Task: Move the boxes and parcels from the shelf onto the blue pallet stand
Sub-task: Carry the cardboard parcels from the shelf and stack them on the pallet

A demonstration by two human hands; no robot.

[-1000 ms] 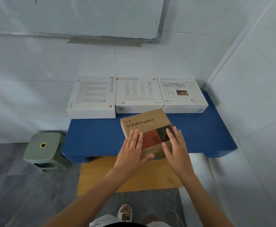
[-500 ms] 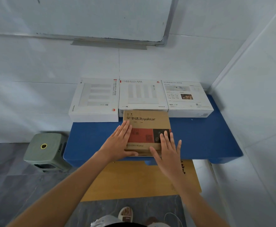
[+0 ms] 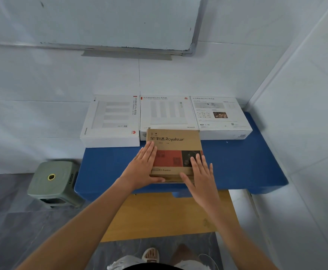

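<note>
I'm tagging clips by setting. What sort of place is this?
Probably a plain storeroom or office corner: boxed goods lined up on a blue pallet stand, a whiteboard on a bare white wall, a green stool.

The blue pallet stand (image 3: 237,164) has bare surface to the right and left of the brown cardboard box (image 3: 173,152), wide enough for a hand to pass. Three flat white boxes (image 3: 167,114) line the stand's back edge against the white wall, closing off the rear; the brown box butts against the middle one. A second white wall (image 3: 305,133) bounds the right side. A green plastic stool (image 3: 54,182) stands on the floor just left of the stand.
</note>
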